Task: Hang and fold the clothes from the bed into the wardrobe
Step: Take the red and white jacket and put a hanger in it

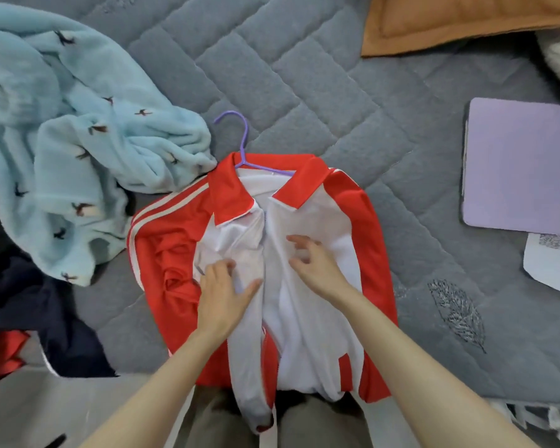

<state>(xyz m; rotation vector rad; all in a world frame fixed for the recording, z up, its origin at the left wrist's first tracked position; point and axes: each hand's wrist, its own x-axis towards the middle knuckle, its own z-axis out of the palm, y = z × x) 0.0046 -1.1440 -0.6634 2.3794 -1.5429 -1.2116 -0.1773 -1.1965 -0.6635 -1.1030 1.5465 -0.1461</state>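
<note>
Red-and-white jacket [307, 318] looks light, limp, slippery, so lift by the purple hanger [245, 134] hook; left grip [223, 295] pinches its front, right grip [317, 266] spreads loose.

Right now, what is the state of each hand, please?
Left hand: on the jacket front, fingers bent; a grip cannot be told.
Right hand: open, fingers spread, holding nothing.

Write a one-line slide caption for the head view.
Left hand and right hand work on a red-and-white jacket on a purple hanger, lying on a grey quilt.
</note>
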